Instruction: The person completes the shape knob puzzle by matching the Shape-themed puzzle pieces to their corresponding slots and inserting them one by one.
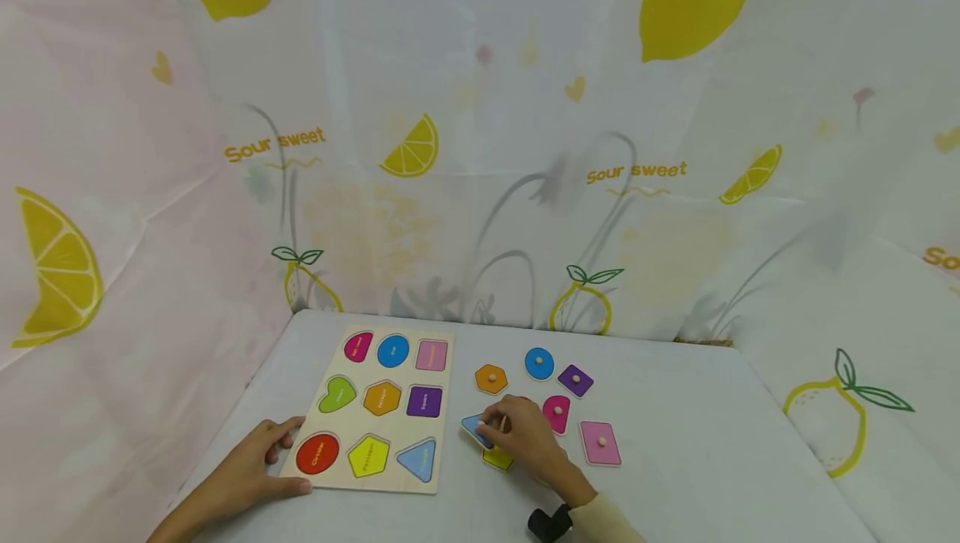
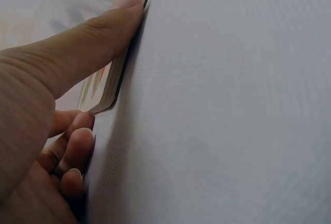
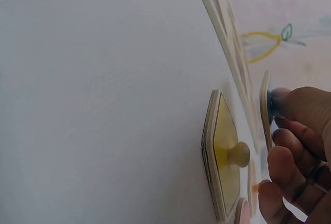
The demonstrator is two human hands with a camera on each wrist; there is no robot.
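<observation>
My left hand (image 1: 247,468) holds the near left corner of a wooden shape puzzle board (image 1: 405,483), with its thumb along the front edge and the fingers at the left side. The right hand (image 1: 528,439) pinches the knob of a blue triangle piece (image 1: 472,426). In the right wrist view, that triangle piece (image 3: 265,110) is raised off the table. Partly covered by the right hand, a yellow knobbed piece (image 1: 497,460) lies just beneath the triangle; its straight edges and knob show in the right wrist view.
Right of the board lie an orange hexagon piece (image 1: 491,379), a blue round piece (image 1: 539,364), a purple square piece (image 1: 576,381), a magenta rounded piece (image 1: 557,415) and a pink rectangle piece (image 1: 601,443). A lemon-printed cloth (image 1: 465,218) hangs behind the white table (image 1: 690,460).
</observation>
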